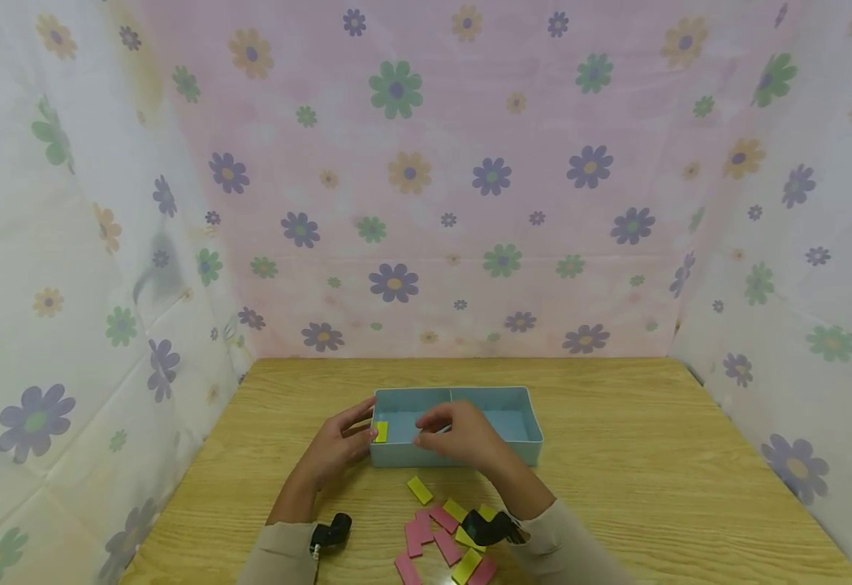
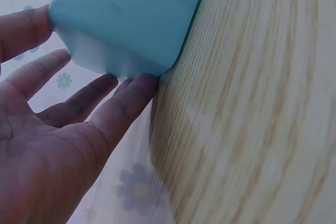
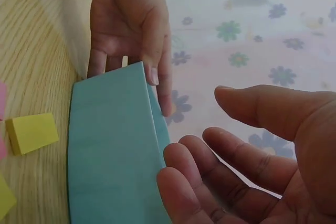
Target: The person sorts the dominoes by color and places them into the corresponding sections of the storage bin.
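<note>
A light blue box (image 1: 455,455) with two compartments stands on the wooden table. My left hand (image 1: 338,445) touches its left end, fingers extended along the outside and thumb at the near rim. In the left wrist view, the fingertips (image 2: 144,83) rest against the box end. One yellow block (image 1: 382,431) is inside the left compartment, against the left wall. Over the box's middle is my right hand (image 1: 462,435). The right wrist view shows the right hand (image 3: 247,166) with loosely bent fingers, thumb apart, and nothing held.
Several pink blocks (image 1: 447,547) and yellow blocks (image 1: 420,490) lie loose on the table (image 1: 616,487) in front of the box, partly under the right wrist. Black wrist cameras (image 1: 332,532) sit on both wrists. Flowered cloth walls (image 1: 455,203) enclose the back and sides.
</note>
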A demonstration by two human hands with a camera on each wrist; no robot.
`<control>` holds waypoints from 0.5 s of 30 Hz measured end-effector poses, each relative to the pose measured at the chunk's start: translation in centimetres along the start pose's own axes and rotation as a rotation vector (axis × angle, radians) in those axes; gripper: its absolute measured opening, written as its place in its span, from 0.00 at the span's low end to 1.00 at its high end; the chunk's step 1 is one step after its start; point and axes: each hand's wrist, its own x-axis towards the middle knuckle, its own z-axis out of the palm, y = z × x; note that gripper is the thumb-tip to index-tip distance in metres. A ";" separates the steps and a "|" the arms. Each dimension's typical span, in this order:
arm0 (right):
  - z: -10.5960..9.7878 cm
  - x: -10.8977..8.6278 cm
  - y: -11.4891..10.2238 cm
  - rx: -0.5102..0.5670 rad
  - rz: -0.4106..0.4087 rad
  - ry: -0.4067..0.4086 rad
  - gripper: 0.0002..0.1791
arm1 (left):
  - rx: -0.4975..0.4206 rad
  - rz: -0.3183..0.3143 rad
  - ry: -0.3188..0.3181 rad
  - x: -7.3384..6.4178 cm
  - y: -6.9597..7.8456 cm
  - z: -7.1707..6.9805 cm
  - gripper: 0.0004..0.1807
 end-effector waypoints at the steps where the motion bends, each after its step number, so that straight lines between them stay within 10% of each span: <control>1: 0.0 -0.2 0.1 -0.001 0.000 0.007 0.13 | 0.000 0.001 0.000 0.0 0.0 0.0 0.36; 15: -0.5 -1.5 2.0 0.001 0.004 -0.019 0.14 | 0.012 0.003 -0.001 -0.1 0.1 0.0 0.36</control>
